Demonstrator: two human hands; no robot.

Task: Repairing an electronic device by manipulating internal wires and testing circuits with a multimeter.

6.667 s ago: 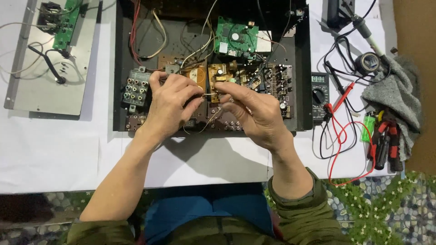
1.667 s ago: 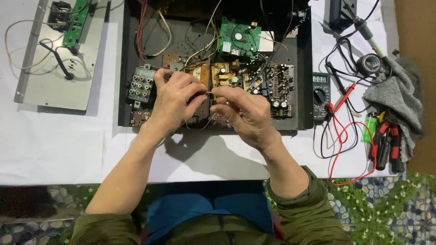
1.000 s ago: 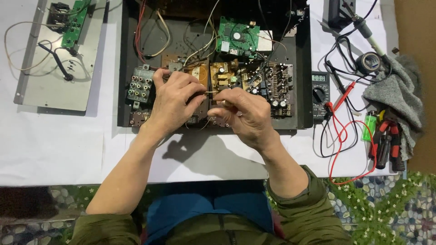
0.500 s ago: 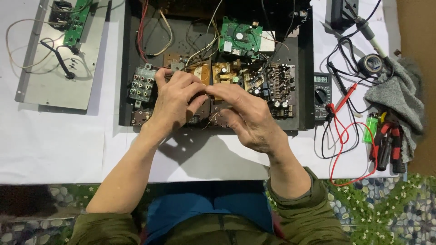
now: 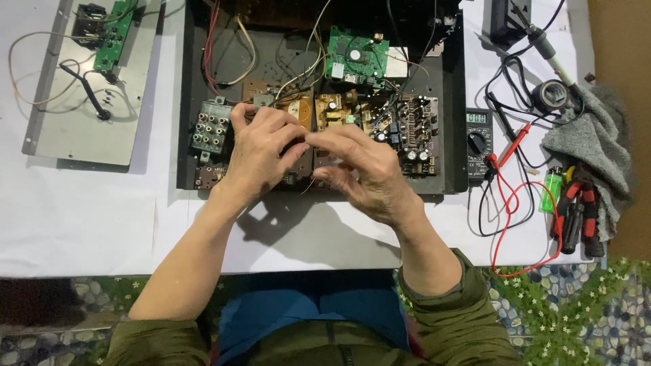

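Far left of the white table (image 5: 102, 203): a grey metal panel (image 5: 81, 129) with a small green circuit board (image 5: 112, 34) at its far end, a black cable lying across it.

Centre: open black chassis (image 5: 186, 102), cover off. Inside, left to right: a block of jack sockets (image 5: 210, 129), brown circuit boards (image 5: 298, 112), a green board (image 5: 356, 57) at the far side, a dark board crowded with capacitors (image 5: 407, 129).

Left hand (image 5: 261, 152): palm down over the near-left part of the brown boards, just right of the jack block, fingers curled, tips pointing right. Whether it pinches anything cannot be told; the fingers hide it.

Right hand (image 5: 363, 169): just right of the left one, fingertips meeting it over the near edge of the boards. Fingers loosely bent, thumb under. A thin wire (image 5: 308, 184) shows below the point where the 2 hands meet; which hand has it cannot be told.

Right of chassis: multimeter (image 5: 478, 139) with red and black leads (image 5: 508, 203), roll of black tape (image 5: 550, 95), soldering iron (image 5: 542, 47), green lighter (image 5: 550, 193), red-handled pliers (image 5: 576, 210), grey cloth (image 5: 597, 149).

Versus 0.5 s ago: both hands in nearly the same place; right-hand fingers slightly more spread, fingertips still together. Versus 6.7 s ago: the hands sit closer together.
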